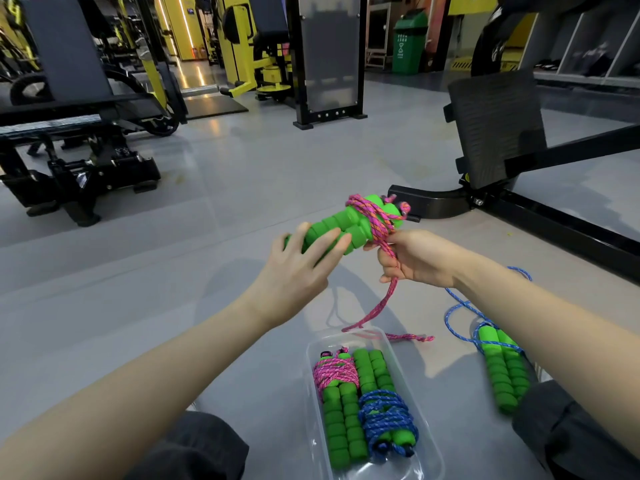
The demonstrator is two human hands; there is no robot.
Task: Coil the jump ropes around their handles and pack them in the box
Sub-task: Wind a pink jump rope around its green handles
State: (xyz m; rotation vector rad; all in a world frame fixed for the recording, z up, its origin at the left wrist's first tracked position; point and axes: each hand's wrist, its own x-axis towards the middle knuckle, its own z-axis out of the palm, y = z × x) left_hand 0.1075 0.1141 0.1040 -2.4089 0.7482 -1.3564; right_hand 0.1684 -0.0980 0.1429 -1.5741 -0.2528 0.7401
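Seated on the grey gym floor (pixel 242 188), I hold a pair of green foam handles (pixel 332 225) up in front of me, side by side and angled up to the right. My left hand (pixel 301 268) lies along their lower end with its fingers straight and slightly spread across the ridged foam; its thumb is hidden behind them. A pink rope (pixel 375 216), flecked with orange, is wound in several turns round the upper end of the handles, near their caps. My right hand (pixel 419 259) sits just below those turns, with its fingers curled round the rope and pinching it where it leaves the coil. From that fist the loose tail (pixel 379 306) hangs down. It reaches the floor at the far end of a clear plastic box (pixel 410 389), then trails off to the right.

The box lies between my knees, directly below the raised handles. Two finished bundles lie in it lengthwise and touch along their sides. The pink-wrapped bundle (pixel 336 375) is on the left, with its coil at the far end. The blue-wrapped bundle (pixel 384 415) is on the right, with its coil at the near end. A blue jump rope (pixel 502 372) lies on the floor under my right forearm, well right of the box, its cord loose. A black footplate (pixel 495 126) stands beyond.
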